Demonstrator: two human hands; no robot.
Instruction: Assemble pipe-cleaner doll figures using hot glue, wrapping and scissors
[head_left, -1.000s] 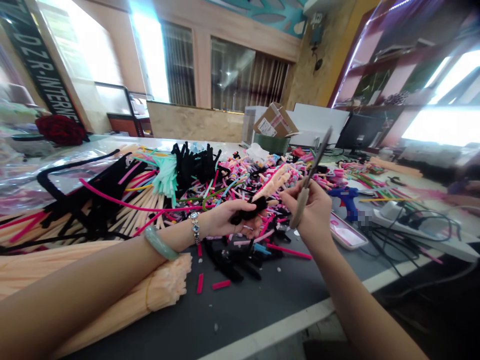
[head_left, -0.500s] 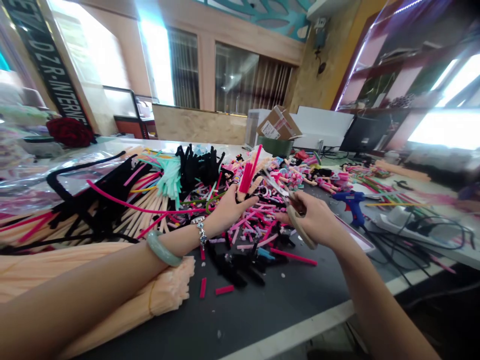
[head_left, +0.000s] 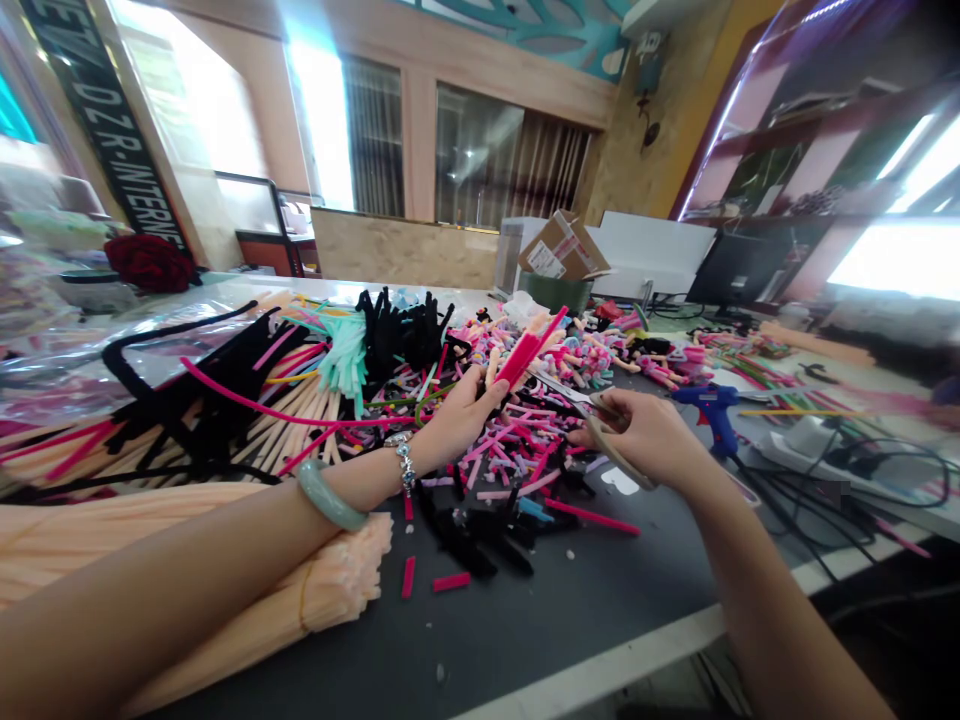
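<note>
My left hand is closed on a small bundle of pink pipe cleaners, which leans up and to the right, one strand longer than the others. Peach pieces show beside the bundle. In my right hand is a pair of scissors with pale handles, its blades pointing left toward the bundle. Whether the blades touch the pink strands I cannot tell. Beneath both hands lies a heap of short pink and lilac pipe cleaner offcuts.
Peach pipe cleaners lie bundled at the front left, with black ones and mint ones behind. A blue glue gun and a white power strip with cables are on the right. A cardboard box stands at the back.
The pink bundle has tipped from nearly upright to a rightward slant as my left hand turned. The scissors have shifted slightly right, still in my right hand.
</note>
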